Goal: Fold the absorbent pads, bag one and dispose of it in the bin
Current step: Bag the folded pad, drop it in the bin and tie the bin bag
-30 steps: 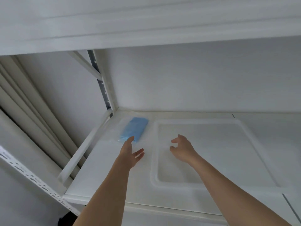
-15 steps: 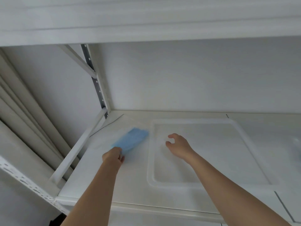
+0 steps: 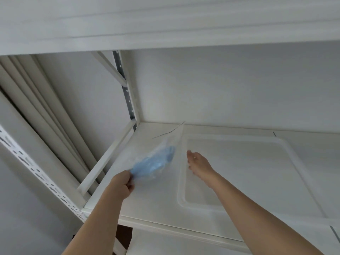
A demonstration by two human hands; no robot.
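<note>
Pinching one clear bag [image 3: 165,144] holding one blue pad [image 3: 152,163], seemingly folded, long axis angling up-right; left hand [image 3: 121,186] grip closed, right hand [image 3: 199,165] spread loosely above one white tray [image 3: 257,181].

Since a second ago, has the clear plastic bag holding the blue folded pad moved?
Yes. The left hand has lifted the bag off the white shelf.

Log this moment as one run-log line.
left hand: shut on clear bag, blue pad inside, lifted off shelf | right hand: open, empty, over tray | bin: unseen
</note>
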